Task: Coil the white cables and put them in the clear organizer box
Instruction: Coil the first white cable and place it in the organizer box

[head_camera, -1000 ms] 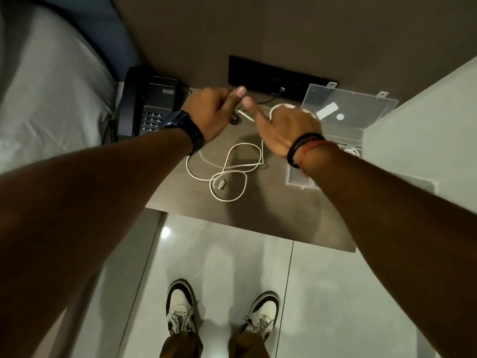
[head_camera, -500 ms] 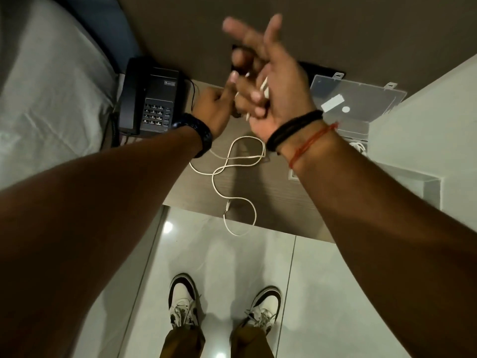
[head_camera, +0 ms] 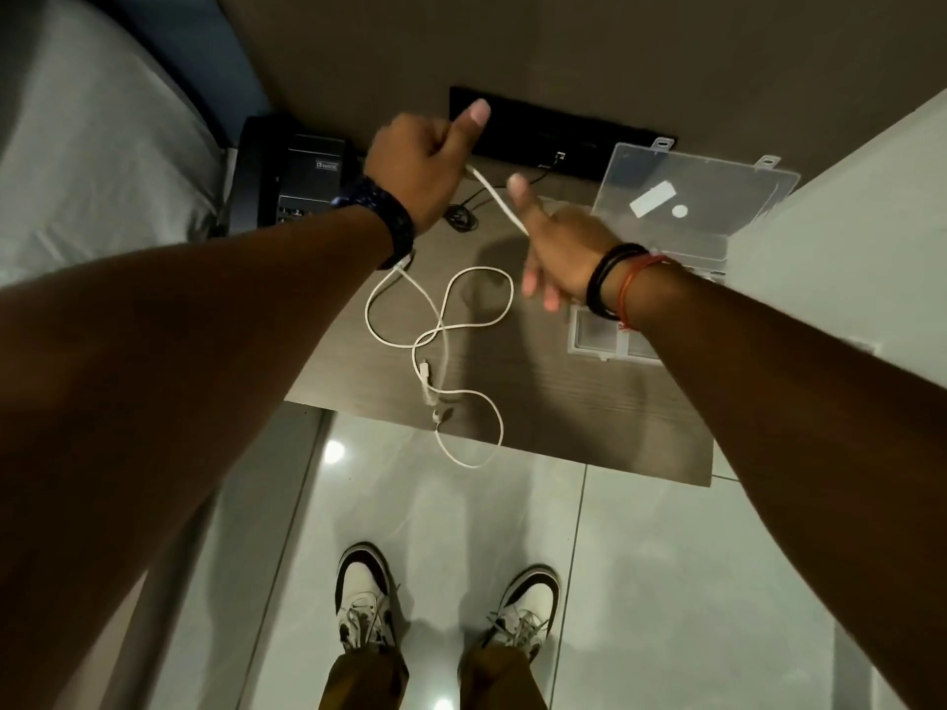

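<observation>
- Our left hand (head_camera: 417, 166) fisted the white cable (head_camera: 494, 197); our right hand (head_camera: 556, 251) pinched it nearby.
- Slack below us overhung the desk (head_camera: 589, 412); pulling might snag it.

Both arms bare, no sleeves. Left hand (head_camera: 420, 166): dark blue/black patterned watch band (head_camera: 382, 212) on wrist. Right hand (head_camera: 561, 248): 2 black cord bracelets (head_camera: 604, 279) on wrist, thin red/orange thread (head_camera: 633, 287) just behind them. Below the hands: white sneakers (head_camera: 366, 602) w/ black trim, white laces, brown trousers (head_camera: 361, 678) at ankles.
</observation>
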The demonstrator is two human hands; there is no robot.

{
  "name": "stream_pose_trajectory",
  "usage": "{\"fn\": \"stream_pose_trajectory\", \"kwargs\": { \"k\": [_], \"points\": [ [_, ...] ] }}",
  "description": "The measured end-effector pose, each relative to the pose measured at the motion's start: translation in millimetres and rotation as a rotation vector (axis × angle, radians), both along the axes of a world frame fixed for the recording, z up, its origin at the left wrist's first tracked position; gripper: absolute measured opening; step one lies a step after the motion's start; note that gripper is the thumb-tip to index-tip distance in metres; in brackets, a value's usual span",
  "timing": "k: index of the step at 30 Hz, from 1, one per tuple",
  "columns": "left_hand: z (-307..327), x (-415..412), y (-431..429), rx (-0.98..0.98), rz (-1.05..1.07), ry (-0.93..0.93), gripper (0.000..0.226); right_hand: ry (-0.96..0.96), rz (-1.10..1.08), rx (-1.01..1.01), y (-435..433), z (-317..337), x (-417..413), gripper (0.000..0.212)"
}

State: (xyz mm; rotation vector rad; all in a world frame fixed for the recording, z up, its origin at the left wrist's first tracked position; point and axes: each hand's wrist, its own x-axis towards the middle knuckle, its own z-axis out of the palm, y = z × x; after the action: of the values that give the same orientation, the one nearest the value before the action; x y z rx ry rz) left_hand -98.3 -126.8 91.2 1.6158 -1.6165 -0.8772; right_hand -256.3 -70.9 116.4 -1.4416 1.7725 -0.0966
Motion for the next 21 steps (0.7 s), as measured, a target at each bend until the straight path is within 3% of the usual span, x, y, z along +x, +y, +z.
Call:
{"fn": "stream_pose_trajectory", "kwargs": {
  "k": [3, 5, 8, 10, 12, 14, 16, 18, 21],
  "points": [
    [0.8, 0.3, -7.4, 0.014, 0.033, 0.030, 0.055, -0.650, -0.007, 0.368, 8.0, 8.4, 12.0, 0.091],
    [-0.5, 0.1, -8.2, 0.045, 0.043, 0.093, 0.055, -1.029, -0.014, 0.391, 5.8, 20.3, 19.9, 0.078],
    [-7.3, -6.9, -0.5, 0.154, 0.006, 0.232, 0.044, -1.309, -0.138, 0.156, -0.8, 37.7, 32.6, 0.054],
    [-10.4, -14.2, 10.3, 0.173, 0.014, 0.265, 0.038, -1.355, -0.362, -0.099, -5.8, 45.5, 39.7, 0.039],
    [-16.6, -20.3, 19.4, 0.201, -0.012, 0.206, 0.049, -1.368, -0.643, -0.310, -14.3, 48.6, 41.6, 0.036],
    [-23.2, -24.0, 25.9, 0.214, -0.095, 0.109, 0.058, -1.256, -0.906, -0.512, -26.7, 42.8, 34.3, 0.037],
    [-25.7, -25.8, 30.8, 0.189, -0.152, 0.089, 0.062, -0.860, -1.008, -0.708, -34.3, 29.5, 19.6, 0.042],
    [-26.6, -25.7, 32.5, 0.159, -0.183, 0.115, 0.062, -0.401, -0.874, -0.784, -33.5, 14.3, 7.7, 0.047],
    [-26.3, -21.0, 31.7, 0.115, -0.210, 0.117, 0.061, 0.032, -0.612, -0.732, -21.8, -10.1, -5.3, 0.055]
  ]
}}
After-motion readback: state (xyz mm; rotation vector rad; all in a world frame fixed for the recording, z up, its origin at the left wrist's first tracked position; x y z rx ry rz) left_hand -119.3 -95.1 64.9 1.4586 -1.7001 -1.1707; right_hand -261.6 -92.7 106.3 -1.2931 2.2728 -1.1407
